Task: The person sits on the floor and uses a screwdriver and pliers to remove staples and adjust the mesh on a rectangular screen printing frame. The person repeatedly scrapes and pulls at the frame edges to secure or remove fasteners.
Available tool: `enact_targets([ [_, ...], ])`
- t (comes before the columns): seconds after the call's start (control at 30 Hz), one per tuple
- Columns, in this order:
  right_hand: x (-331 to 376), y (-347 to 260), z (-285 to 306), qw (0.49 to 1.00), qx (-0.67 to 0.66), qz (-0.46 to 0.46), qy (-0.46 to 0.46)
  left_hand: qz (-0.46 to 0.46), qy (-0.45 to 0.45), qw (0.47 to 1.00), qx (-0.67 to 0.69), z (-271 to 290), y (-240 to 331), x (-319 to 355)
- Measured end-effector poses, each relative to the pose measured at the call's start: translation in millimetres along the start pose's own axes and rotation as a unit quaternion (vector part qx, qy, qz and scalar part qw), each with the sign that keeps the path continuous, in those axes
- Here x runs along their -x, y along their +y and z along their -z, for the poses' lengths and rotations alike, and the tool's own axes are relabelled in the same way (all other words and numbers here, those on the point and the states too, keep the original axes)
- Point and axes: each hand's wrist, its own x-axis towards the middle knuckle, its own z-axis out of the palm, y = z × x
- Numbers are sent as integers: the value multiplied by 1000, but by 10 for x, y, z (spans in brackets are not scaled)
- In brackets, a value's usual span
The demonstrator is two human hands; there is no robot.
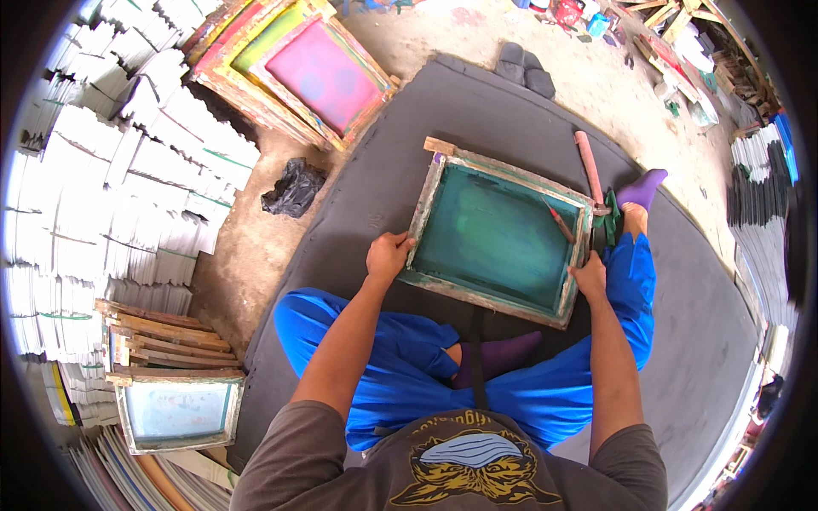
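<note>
Screen frame — wooden, green mesh — lies between the two hands, ahead of the crossed legs, over the dark mat. Long axis runs roughly left to right, right end slanting back toward the body. Left hand is at the lower part of the left rail, pinching it between thumb and fingers. Right hand pinches the right rail, also toward the near corner; its fingers are partly hidden by the rail. Can't tell if the frame rests flat or is slightly raised.

Thin red-brown tool sits inside the frame by the right rail, so the right hand is clearly nearer to it. Pink-handled tool and green cloth are outside, just beyond the right rail.

Containers: the frame works like a shallow tray, with the thin tool in it. Black plastic bag is crumpled on the floor to the left, contents not visible. Red bucket at the far edge, contents too small to tell.
</note>
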Motion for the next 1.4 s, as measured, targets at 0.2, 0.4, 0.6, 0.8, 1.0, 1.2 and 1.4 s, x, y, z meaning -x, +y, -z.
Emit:
enact_targets([
  [0.2, -83, -126, 58, 999, 27, -17, -39, 19, 17, 999, -21, 2, 44, 59],
  [0.4, -16, -130, 17, 999, 34, -12, -6, -56, 36, 997, -50, -64, 0, 42],
  [0.6, -67, -139, 18, 999, 33, 2, 13, -11, 37, 995, -96, -82, 119, 70],
  [0.8, -127, -169, 40, 999, 38, -1, 15, 48, 6, 993, -111, 19, 330, 127],
  [1.0, -125, -158, 20, 999, 29, 8, 38, 46, -7, 994, -102, 27, 356, 24],
  [1.2, -221, -107, -9, 999, 23, 7, 37, 13, 30, 993, -114, -73, 495, -122],
  [1.4, 12, -25, 25, 998, 50, 32, -11, -31, 10, 993, -116, 14, 272, -23],
])
